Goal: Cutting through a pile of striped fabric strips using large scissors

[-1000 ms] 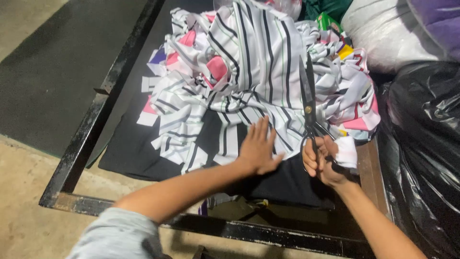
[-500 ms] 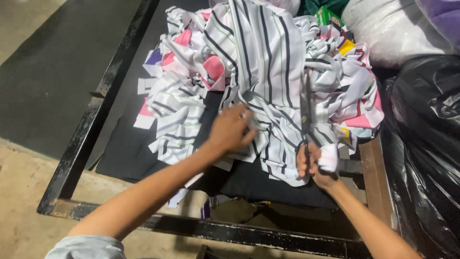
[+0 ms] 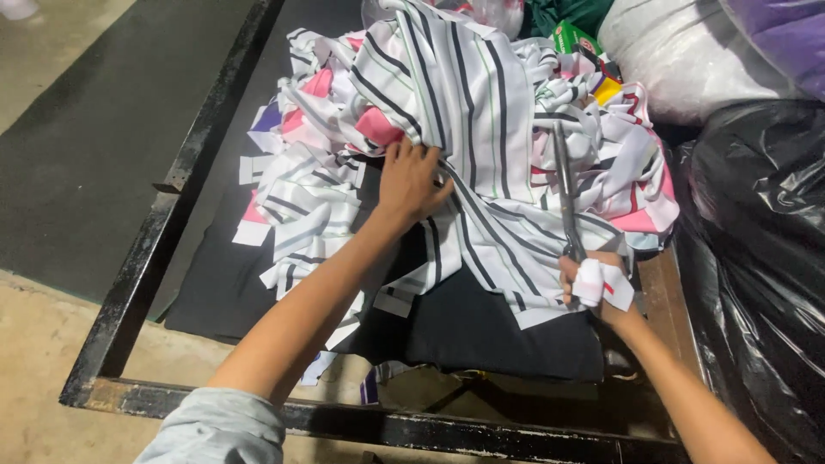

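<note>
Left hand: our left hand (image 3: 411, 179) presses flat, fingers spread, on the white striped fabric piece (image 3: 468, 112).
Right hand: our right hand (image 3: 593, 288) grips the long steel scissors (image 3: 565, 193), blades closed, pointing away.
Fabric: heaped on the black-covered metal-framed table (image 3: 150, 258).
Beside: black plastic bag (image 3: 756, 249).

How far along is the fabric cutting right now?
Done: cut striped scraps already lie heaped on the black table. In hand: the right hand grips long scissors, blades laid over the big striped cloth, while the left hand presses on it. Left: most of that cloth looks uncut.
</note>
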